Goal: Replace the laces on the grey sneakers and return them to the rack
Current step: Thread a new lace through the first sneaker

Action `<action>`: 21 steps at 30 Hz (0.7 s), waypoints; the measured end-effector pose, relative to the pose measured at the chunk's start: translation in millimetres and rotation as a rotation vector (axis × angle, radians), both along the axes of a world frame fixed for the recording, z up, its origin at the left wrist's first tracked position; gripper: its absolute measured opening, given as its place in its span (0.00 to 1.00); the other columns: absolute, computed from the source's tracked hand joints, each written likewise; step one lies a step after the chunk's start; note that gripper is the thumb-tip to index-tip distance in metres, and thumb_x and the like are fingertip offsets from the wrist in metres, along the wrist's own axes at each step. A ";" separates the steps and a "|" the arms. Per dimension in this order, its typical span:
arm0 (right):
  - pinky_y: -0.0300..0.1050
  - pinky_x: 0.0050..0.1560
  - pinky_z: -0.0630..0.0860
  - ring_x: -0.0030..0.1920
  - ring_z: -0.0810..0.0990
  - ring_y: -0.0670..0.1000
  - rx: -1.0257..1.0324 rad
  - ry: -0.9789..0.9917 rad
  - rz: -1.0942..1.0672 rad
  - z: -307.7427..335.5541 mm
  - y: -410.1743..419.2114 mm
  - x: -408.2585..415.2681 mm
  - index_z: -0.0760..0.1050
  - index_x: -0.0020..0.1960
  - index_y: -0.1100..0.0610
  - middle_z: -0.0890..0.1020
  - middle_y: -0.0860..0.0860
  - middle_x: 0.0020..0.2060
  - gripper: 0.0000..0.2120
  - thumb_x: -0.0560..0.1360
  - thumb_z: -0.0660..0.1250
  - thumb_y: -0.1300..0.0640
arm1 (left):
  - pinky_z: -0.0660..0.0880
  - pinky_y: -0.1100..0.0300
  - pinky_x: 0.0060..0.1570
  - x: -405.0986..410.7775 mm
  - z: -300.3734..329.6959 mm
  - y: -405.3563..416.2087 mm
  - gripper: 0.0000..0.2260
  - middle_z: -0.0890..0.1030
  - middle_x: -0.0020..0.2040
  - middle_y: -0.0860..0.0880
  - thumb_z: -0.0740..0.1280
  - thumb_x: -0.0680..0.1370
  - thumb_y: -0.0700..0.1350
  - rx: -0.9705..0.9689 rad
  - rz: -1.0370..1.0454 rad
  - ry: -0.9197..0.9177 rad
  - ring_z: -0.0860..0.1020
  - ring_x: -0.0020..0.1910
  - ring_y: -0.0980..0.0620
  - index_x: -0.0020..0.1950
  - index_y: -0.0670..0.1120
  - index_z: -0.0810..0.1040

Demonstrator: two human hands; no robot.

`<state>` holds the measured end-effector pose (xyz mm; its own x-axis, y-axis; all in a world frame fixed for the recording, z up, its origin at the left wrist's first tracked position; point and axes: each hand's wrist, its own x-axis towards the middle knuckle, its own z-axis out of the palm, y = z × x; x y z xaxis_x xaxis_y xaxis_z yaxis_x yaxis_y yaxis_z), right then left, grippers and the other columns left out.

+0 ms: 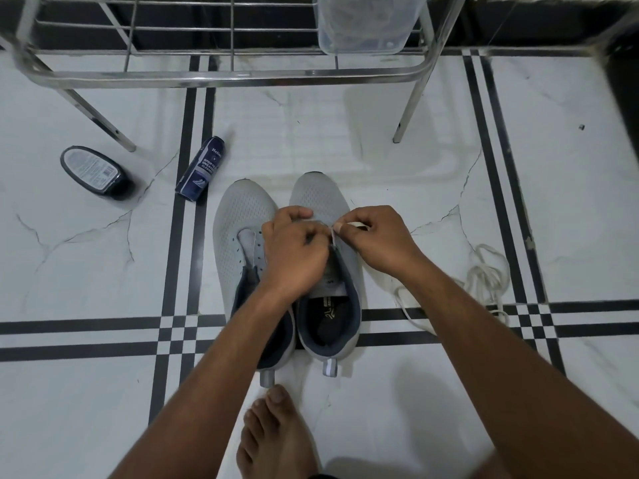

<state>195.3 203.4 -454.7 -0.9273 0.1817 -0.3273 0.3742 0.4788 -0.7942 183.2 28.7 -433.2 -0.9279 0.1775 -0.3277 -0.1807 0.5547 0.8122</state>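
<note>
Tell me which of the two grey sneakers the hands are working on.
The right-hand sneaker. Both hands, left hand and right hand, are over its eyelets, pinching a white lace. The left-hand sneaker lies untouched, its eyelets bare.

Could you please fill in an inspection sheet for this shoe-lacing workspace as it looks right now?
Surface: white marble floor with black stripes and hairline cracks.
Job's things: two grey sneakers side by side, toes toward the rack; white lace trails right of them.
Clutter: cleaner spray can lying down; dark polish container; clear plastic tub on the rack.
Grips: left hand and right hand both pinch the lace over the right sneaker.
Cables: nothing seen.
Surroundings: bare foot behind the heels.
</note>
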 end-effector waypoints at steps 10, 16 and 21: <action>0.31 0.44 0.72 0.47 0.82 0.39 0.184 0.133 0.000 5.2 -3.4 17.0 0.85 0.50 0.45 0.85 0.39 0.43 0.02 0.79 0.75 0.48 | 0.70 0.65 0.61 9.3 -12.5 -3.3 0.01 0.74 0.56 0.51 0.77 0.78 0.46 -0.134 0.047 0.234 0.76 0.60 0.51 0.48 0.52 0.86; 0.30 0.48 0.70 0.48 0.79 0.42 0.239 0.111 0.109 4.5 -1.5 10.5 0.86 0.52 0.48 0.81 0.43 0.49 0.04 0.81 0.73 0.53 | 0.75 0.56 0.62 8.6 -16.2 -4.2 0.07 0.75 0.56 0.51 0.78 0.78 0.50 -0.131 0.029 0.280 0.76 0.60 0.49 0.53 0.50 0.87; 0.44 0.61 0.78 0.55 0.80 0.46 0.210 0.073 0.166 7.9 -7.6 8.0 0.86 0.59 0.52 0.81 0.47 0.54 0.09 0.84 0.67 0.56 | 0.66 0.66 0.58 8.5 -17.3 -2.9 0.09 0.75 0.55 0.50 0.76 0.79 0.48 -0.187 -0.013 0.334 0.74 0.60 0.49 0.58 0.48 0.89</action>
<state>203.3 195.7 -446.8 -0.9697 0.0822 -0.2302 0.2226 0.6860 -0.6927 191.7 25.8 -450.5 -0.9871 0.1561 -0.0352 0.0853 0.6993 0.7097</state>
